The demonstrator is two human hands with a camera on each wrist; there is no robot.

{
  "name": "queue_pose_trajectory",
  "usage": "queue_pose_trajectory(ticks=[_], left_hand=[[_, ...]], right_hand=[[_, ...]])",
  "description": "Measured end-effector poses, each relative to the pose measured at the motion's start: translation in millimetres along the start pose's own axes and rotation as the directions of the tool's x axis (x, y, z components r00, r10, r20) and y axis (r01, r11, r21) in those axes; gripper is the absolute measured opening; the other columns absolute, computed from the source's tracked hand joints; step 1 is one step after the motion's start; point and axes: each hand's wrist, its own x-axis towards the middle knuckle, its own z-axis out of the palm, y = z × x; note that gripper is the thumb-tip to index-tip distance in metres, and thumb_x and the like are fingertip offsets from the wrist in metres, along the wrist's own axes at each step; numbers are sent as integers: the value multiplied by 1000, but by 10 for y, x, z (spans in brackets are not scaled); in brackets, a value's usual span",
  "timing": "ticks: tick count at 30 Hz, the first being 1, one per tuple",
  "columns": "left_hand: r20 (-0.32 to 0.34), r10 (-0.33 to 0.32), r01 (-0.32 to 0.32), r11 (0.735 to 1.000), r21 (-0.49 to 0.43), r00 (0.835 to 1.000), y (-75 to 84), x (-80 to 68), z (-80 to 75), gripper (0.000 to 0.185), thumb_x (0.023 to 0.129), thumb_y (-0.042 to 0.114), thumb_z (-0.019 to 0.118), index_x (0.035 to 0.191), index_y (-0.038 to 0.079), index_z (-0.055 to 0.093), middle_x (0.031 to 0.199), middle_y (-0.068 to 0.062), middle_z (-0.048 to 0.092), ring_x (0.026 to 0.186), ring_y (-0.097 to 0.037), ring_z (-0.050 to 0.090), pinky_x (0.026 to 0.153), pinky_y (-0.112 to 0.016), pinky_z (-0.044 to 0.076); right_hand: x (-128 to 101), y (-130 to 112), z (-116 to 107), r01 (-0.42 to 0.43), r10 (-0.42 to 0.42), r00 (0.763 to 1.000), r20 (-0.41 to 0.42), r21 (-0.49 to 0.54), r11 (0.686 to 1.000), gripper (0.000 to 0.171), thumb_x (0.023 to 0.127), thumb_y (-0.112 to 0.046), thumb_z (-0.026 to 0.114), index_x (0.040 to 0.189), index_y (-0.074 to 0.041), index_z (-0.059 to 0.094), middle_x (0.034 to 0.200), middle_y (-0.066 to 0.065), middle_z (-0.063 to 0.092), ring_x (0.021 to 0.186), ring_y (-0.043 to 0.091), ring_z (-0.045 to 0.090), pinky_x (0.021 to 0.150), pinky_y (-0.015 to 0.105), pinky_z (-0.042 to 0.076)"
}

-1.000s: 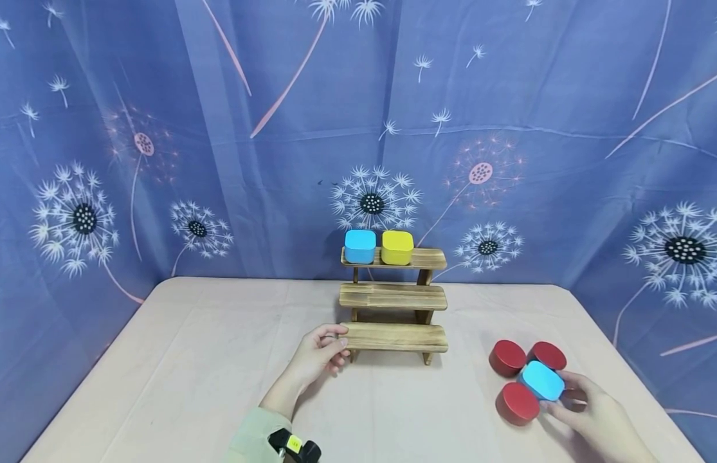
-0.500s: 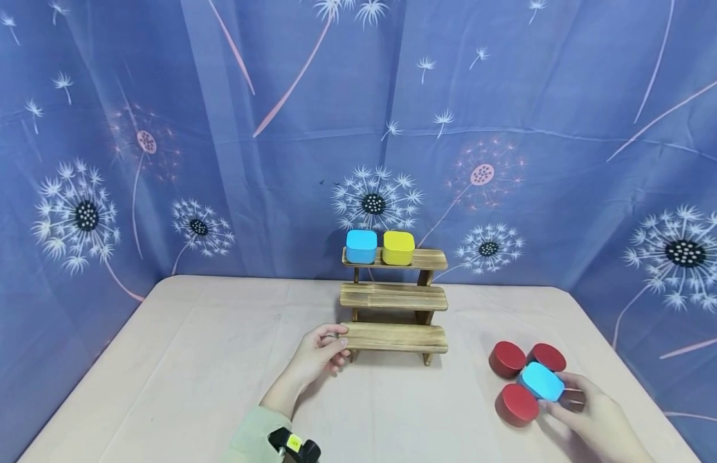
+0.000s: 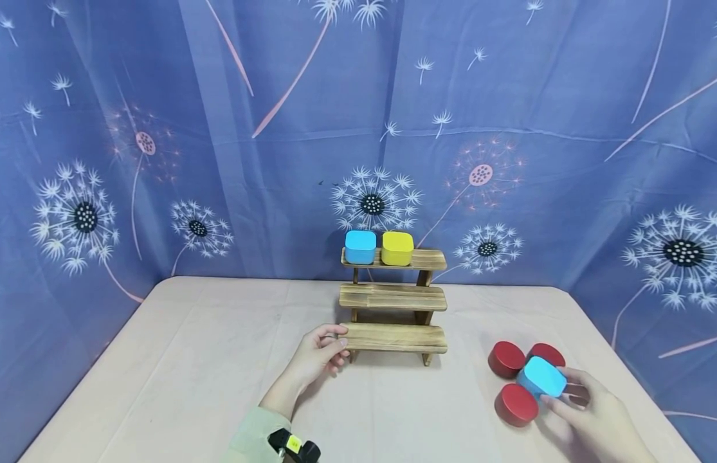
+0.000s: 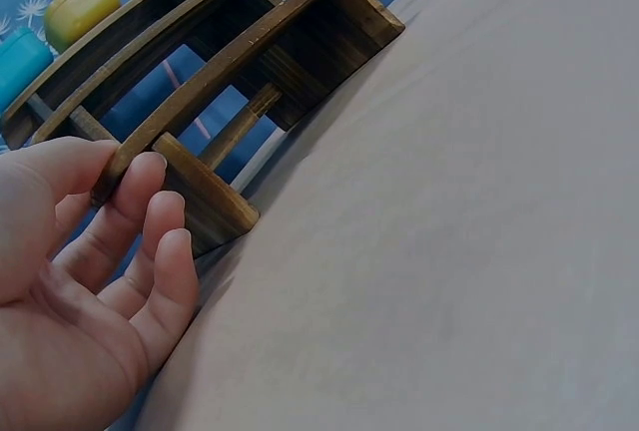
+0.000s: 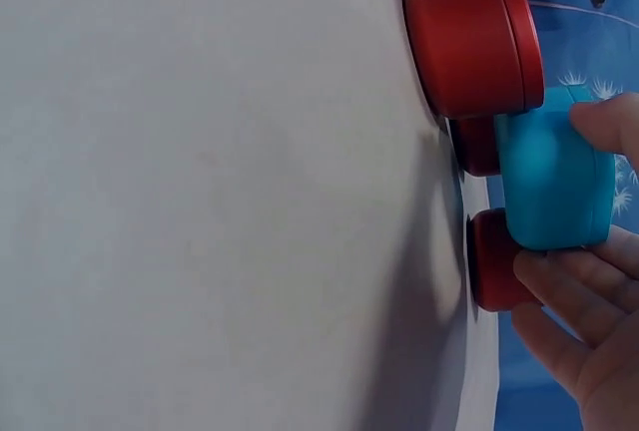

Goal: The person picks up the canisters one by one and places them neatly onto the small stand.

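Backdrop is a big blue curtain (image 3: 161, 128) w/ dandelion print, hanging behind a table (image 3: 190, 373) under a pale pinkish cloth.

Mid-table there's a 3-step wooden rack (image 3: 393, 302), kinda like mini stairs. Top step has a blue square tin (image 3: 360, 246) on the left and a yellow square tin (image 3: 397, 247) touching it on the right. Other 2 steps carry nothing.

Left hand (image 3: 316, 357) is on the left end of the lowest step, thumb on top of the board, fingers (image 4: 150, 221) curled loosely underneath/at the leg, so a light grip on the rack. Sleeve is pale green, w/ a wrist cam strapped on.

Right side of the table, well apart from the rack: 3 red round tins (image 3: 507, 358) bunched together. A second blue tin (image 3: 542, 377) sits in the middle of that cluster, tilted and lifted a bit above them; wrist view shows it raised off the cloth. Right hand (image 3: 595, 415) pinches it, thumb on one side, fingers (image 5: 559, 296) on the other, fairly narrow grip around the tin's body.
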Motion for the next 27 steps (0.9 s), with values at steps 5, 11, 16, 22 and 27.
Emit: queue_pose_trajectory(ticks=[5,11,16,22,27], left_hand=[[1,14,-14,1000,0,1000,-3,0,1,35,90,12,61,122,-1,52,75,-1,66,58,-8,58,49,-20,51],[-5,1,-1,1000,-2,1000,0,4,3,35,90,12,61,122,1,53,75,-1,66,58,-9,58,49,-21,51],[-2,2,-2,1000,-2,1000,0,7,1,34,90,12,61,122,1,53,76,-1,66,58,-9,58,49,-22,51],[2,5,-5,1000,2,1000,21,-10,12,35,91,11,60,123,-1,52,77,-3,66,59,-9,57,49,-21,50],[5,14,-14,1000,7,1000,20,-19,17,35,92,12,60,123,-1,52,77,-4,66,59,-9,56,48,-21,50]], right_hand=[[-12,-35,-4,23,-22,999,-31,21,1000,62,80,-36,75,125,-1,52,112,22,62,78,-19,48,63,6,46],[-18,-73,-30,51,-49,997,-58,20,999,58,80,-37,75,125,-6,53,110,17,63,81,-20,47,64,2,43],[3,-85,-63,78,-76,995,-70,27,997,56,80,-33,76,124,-6,54,103,6,64,81,-19,49,64,1,43],[29,-110,-69,150,-142,982,-124,57,987,54,78,-24,78,121,-2,55,92,-32,53,82,-21,50,65,-1,43],[33,-142,-70,198,-183,971,-155,86,977,51,78,-20,78,120,-2,56,92,-36,52,84,-22,50,68,0,44]])
